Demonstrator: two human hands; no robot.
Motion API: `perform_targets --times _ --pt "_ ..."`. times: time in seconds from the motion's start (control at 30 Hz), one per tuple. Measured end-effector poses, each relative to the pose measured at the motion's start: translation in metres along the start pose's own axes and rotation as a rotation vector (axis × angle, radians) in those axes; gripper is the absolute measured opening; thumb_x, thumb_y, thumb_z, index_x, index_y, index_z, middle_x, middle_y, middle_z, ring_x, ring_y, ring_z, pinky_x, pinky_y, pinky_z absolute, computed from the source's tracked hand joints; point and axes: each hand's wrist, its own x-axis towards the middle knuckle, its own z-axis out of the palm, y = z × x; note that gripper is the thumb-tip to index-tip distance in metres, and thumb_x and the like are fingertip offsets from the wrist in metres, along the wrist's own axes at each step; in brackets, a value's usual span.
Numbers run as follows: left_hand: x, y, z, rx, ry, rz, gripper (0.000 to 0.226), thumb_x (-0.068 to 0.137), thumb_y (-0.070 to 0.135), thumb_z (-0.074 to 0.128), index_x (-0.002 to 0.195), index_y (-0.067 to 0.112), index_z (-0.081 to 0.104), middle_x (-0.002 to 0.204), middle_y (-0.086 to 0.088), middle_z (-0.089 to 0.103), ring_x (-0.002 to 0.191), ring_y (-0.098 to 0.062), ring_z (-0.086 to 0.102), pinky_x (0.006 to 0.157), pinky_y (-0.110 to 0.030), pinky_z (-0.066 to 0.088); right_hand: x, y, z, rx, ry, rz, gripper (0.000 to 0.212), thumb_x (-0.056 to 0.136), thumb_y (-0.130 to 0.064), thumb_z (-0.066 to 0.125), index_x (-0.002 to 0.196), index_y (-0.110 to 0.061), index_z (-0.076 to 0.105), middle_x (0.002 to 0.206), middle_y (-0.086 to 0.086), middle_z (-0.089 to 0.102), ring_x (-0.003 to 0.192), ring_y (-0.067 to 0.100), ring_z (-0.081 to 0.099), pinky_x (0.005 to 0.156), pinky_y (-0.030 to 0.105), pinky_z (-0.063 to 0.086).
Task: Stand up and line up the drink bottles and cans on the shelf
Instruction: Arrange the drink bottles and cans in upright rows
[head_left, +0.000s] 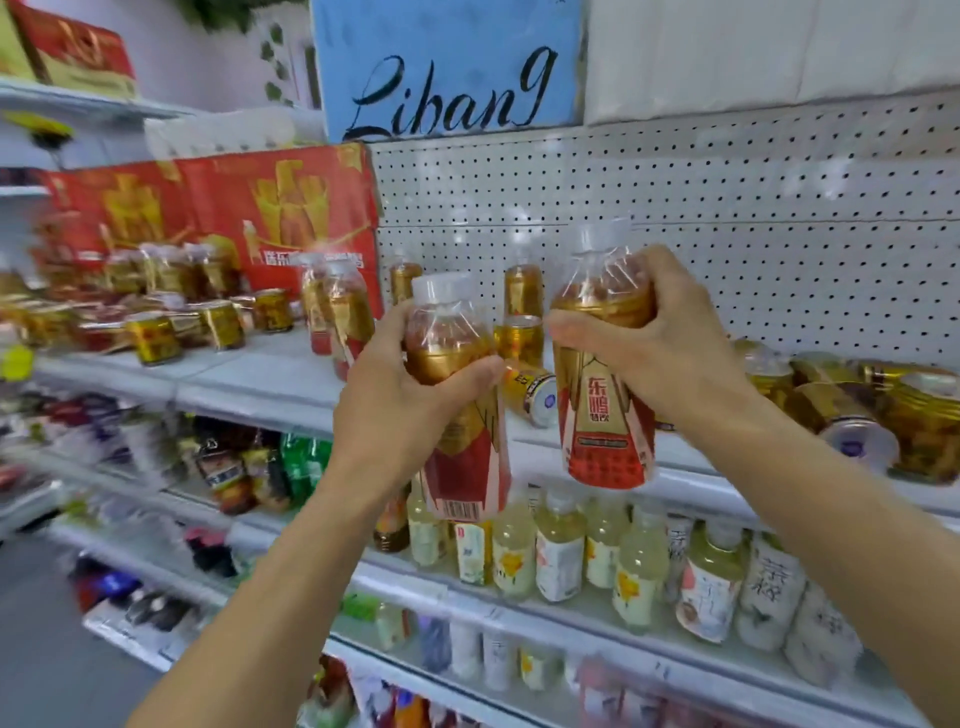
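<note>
Fingers of left hand (410, 400) curled round the shoulder of one gold-and-red bottle (457, 410), thumb on its near side; fingers of right hand (660, 332) wrapped round the upper body of a second bottle (602, 395). Both bottles are held upright, clear of the shelf (270, 387), side by side and just apart, white caps up.

Contents: amber liquid shows through the clear neck of each bottle; both look full and sealed. Judgement: they will be top-steady if set down flat on their bases.

Step in hand, as judged: carry the pair to the shelf and stand them in line. To do it well: lower each base square onto bare shelf, label outward, and loosen the fingers only once the bottle stands by itself.

Beyond the fingertips, between the two held bottles: a few upright bottles and a standing gold can (519, 338) near the pegboard (727, 208); one can (532, 392) lies on its side just below it. Right of the right hand: more gold cans toppled, ends facing out (852, 431). These still need standing. Risk: a knuckle could set the lying cans rolling.

Left of the left hand: blurred cans, bottles and red cartons (291, 208). Below the hands: a lower shelf of pale drink bottles (561, 556), upright.
</note>
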Motion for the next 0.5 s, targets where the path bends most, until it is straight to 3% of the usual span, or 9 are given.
perform_targets --times 0.13,0.2,0.33,0.5 --pt "0.009 -0.029 -0.048 0.025 0.033 -0.042 0.059 0.065 0.056 0.08 0.116 0.042 0.055 0.097 0.023 0.069 0.087 0.002 0.066 0.081 -0.04 0.058 0.0 -0.01 0.063 0.024 -0.08 0.004 0.044 0.067 -0.045 0.082 0.095 -0.03 0.052 0.083 -0.013 0.065 0.071 -0.006 0.063 0.058 0.013 0.048" --pt "0.016 -0.045 -0.076 0.035 0.054 -0.053 0.055 0.066 0.056 0.079 0.114 0.044 0.054 0.096 0.028 0.067 0.084 0.005 0.065 0.081 -0.039 0.058 0.002 -0.016 0.099 0.04 -0.106 0.004 0.047 0.066 -0.046 0.083 0.098 -0.028 0.054 0.086 -0.012 0.066 0.073 -0.004 0.064 0.065 0.018 0.052" --pt "0.04 -0.089 -0.142 0.088 0.08 -0.064 0.072 0.062 0.069 0.074 0.126 0.045 0.049 0.104 0.024 0.066 0.093 0.0 0.065 0.082 -0.039 0.058 0.006 -0.032 0.18 0.078 -0.149 0.011 0.049 0.064 -0.047 0.082 0.098 -0.027 0.053 0.086 -0.01 0.065 0.075 0.002 0.066 0.066 0.024 0.056" --pt "0.078 -0.147 -0.235 0.126 0.087 -0.09 0.053 0.067 0.061 0.075 0.113 0.049 0.052 0.094 0.025 0.066 0.086 0.002 0.065 0.081 -0.04 0.058 0.022 -0.054 0.293 0.108 -0.163 0.013 0.05 0.064 -0.05 0.081 0.105 -0.035 0.055 0.094 -0.011 0.067 0.081 0.001 0.066 0.069 0.026 0.056"
